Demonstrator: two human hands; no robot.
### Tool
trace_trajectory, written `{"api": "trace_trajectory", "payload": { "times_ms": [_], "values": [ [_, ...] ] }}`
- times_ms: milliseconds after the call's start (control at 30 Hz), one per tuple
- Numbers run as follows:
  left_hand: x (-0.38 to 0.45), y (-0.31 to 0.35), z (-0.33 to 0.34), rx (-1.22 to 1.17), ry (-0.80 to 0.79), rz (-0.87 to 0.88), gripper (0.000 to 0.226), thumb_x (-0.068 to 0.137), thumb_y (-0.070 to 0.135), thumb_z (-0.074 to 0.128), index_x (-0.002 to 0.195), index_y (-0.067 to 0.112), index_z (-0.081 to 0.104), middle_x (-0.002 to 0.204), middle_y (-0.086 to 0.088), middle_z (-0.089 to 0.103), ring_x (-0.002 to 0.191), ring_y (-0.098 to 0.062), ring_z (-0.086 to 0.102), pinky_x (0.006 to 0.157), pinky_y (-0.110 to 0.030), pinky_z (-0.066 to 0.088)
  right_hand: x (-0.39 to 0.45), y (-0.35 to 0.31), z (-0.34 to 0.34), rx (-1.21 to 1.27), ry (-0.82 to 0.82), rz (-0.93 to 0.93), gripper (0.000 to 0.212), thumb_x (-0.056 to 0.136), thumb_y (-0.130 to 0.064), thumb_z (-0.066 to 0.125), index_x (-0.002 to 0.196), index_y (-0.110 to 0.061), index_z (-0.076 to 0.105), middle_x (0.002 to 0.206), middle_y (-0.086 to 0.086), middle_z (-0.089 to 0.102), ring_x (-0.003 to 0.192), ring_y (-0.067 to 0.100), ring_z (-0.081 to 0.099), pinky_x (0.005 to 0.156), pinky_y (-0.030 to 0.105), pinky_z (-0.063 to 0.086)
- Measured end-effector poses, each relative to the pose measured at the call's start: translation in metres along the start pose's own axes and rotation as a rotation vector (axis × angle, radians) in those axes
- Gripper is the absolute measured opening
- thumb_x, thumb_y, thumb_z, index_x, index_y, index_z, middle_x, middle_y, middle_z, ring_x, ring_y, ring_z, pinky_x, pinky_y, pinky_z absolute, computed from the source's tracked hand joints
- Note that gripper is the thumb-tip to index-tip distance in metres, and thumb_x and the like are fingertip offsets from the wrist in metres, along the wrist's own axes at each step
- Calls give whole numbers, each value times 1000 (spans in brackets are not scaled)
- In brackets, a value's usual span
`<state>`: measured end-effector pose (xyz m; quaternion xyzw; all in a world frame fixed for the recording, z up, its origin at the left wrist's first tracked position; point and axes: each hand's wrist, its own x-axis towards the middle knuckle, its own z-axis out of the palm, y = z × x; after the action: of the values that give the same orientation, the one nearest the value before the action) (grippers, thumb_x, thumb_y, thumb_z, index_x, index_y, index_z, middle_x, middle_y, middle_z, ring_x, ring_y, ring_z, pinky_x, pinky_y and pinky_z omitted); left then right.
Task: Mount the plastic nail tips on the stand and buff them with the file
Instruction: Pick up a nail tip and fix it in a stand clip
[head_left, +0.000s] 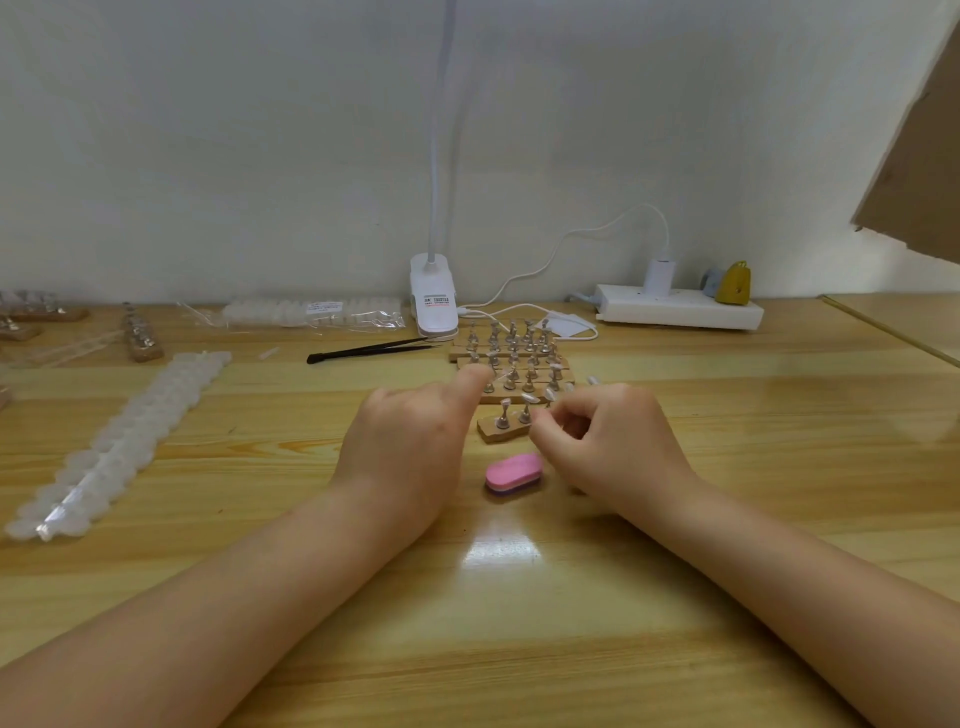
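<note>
Left hand (410, 441): I see it just left of the near stand (503, 429), one finger stretched toward the rows behind, the rest loosely bent; it holds nothing. I judge it is there to steady or point out a peg.
Right hand (605, 441): fingers curled, tips drawn together at the stand's right end, as for pinching a tip onto a peg; whether a tip is in the pinch I cannot tell, it is blurred.
Near stand: a small wooden block with two pegs showing, each capped by a pale tip.
Far stands (511, 358): several rows of pegs, parked behind.
Loose tips (550, 395): a few lie beside the right fingers, within reach.
File (514, 472): pink block flat on the table (519, 623) between my wrists, untouched; I judge buffing has not begun.
Tip strip (119, 447): long white supply at far left.
</note>
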<state>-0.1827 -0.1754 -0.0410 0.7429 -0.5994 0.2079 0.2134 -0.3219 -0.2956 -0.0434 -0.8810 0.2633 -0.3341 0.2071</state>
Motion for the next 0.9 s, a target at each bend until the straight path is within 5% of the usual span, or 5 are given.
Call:
{"api": "trace_trajectory", "payload": {
  "times_ms": [133,333,500,700,900],
  "values": [
    [-3,1,0,-11,10,-42,54,85,6,42,135,24,53,112,-12,58,92,-35,57,79,-41,39,-3,-13,-6,484,-128,61,29,86,-42,65,71,-19,75,45,-1,54,46,2,50,54,16,41],
    [-3,4,6,-4,54,-99,46,89,17,63,134,16,54,116,-13,60,100,-36,55,83,-45,43,-2,-11,-3,612,-83,230,15,86,-28,70,78,-17,75,49,-7,58,45,-2,50,48,9,38],
    [-1,11,-3,-213,129,-237,52,87,52,41,130,26,50,95,16,57,89,-11,51,84,-33,31,-4,-11,-2,595,-102,181,12,86,-25,70,84,-14,74,51,-14,59,50,-3,53,51,8,39],
    [-3,8,-6,-299,256,-133,2,90,29,62,90,28,64,78,16,58,76,-8,55,81,-35,37,-5,-13,0,635,-108,250,17,82,-34,73,78,-18,74,51,-10,59,47,-3,50,51,9,39],
    [-5,7,-5,9,376,181,10,81,9,73,86,17,71,81,0,67,73,-26,62,77,-38,40,-4,-10,3,757,-119,388,16,80,-35,74,77,-19,75,50,-9,52,44,2,43,48,18,33]
  ]
}}
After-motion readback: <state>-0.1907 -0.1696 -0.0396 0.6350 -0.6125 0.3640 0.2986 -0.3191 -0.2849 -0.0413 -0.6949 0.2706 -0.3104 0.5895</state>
